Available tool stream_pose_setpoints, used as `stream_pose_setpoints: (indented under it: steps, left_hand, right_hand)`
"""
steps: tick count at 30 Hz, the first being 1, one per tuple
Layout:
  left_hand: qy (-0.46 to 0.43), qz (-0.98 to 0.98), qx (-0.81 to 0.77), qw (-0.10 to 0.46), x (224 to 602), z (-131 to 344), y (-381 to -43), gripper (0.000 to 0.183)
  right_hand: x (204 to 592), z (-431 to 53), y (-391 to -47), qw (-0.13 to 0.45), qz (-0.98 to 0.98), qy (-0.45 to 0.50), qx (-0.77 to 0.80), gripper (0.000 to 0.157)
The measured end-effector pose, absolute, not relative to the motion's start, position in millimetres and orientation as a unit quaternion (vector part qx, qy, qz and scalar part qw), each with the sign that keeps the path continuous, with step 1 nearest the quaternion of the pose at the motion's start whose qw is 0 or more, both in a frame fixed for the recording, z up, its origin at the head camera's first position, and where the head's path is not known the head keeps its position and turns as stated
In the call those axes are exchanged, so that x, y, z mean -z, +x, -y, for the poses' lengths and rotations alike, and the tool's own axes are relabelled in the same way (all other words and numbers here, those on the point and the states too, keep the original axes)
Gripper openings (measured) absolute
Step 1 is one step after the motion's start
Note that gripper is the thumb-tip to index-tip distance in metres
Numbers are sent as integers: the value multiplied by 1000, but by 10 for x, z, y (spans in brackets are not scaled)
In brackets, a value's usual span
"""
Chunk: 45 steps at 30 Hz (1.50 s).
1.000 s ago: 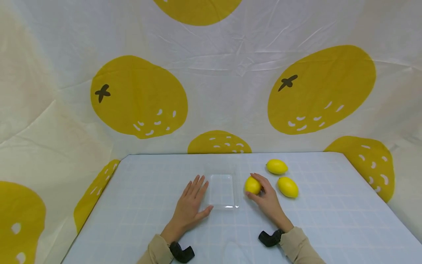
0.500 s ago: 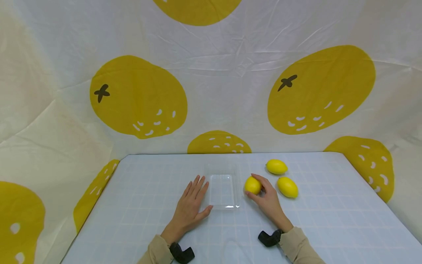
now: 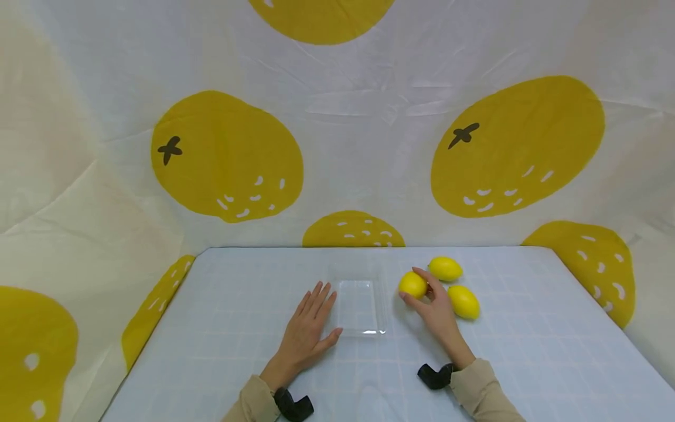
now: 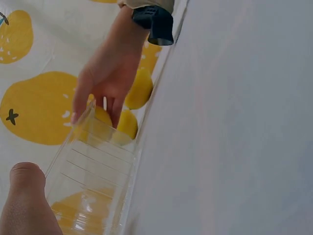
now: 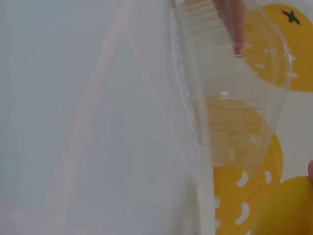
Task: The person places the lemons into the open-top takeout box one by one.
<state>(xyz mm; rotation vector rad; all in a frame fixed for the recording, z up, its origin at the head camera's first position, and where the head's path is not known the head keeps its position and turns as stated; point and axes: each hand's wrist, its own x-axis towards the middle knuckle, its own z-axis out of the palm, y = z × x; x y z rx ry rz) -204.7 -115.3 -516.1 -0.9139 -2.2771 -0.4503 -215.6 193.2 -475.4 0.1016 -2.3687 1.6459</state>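
Note:
A yellow lemon [image 3: 412,285] is pinched between the thumb and fingers of my right hand [image 3: 439,310], just right of a clear plastic container [image 3: 381,310]. That same lemon [image 5: 288,210] fills the lower right corner of the right wrist view. My left hand [image 3: 304,329] lies with fingers spread at the container's left side, fingertips at its wall. In the left wrist view, the left thumb [image 4: 28,196] stands beside the see-through container [image 4: 93,171]. Two more lemons rest on the table: one farther back [image 3: 446,268], the other lemon [image 3: 464,302] right behind my right hand.
The table [image 3: 237,328] wears a pale blue checked cloth. Behind it hangs a white curtain [image 3: 364,146] printed with big yellow fruit. A faint clear plastic piece [image 3: 371,401] lies at the near edge. Black wrist cameras [image 3: 435,376] sit on both wrists.
My right hand has moved the pinched lemon slightly up and to the right in the head view. The left hand stays at the container. The whole head view has shifted a little.

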Motion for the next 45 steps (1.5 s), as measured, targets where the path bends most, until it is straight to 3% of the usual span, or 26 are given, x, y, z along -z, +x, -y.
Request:
stream_pose_setpoints:
  steps: [8,19,34,45]
  left_hand:
    - [-347,866,170,318,5164,1164,-2062,74]
    - [-347,866,172,317,5169,1141,-2051,73]
    - [-348,866,170,316,5159,1118,-2037,73]
    - [-349,862,178,321,5160,1127,-2036,71]
  right_hand:
    - [4384,-1746,-2229,116,804,36,-582,64]
    - [4144,-1269,-2364,147,767,65,-621,58]
    - [4421,-774,-2413,150,820,58,-549,65]
    - [4584,-661,-2400,105,869,45,-482,63]
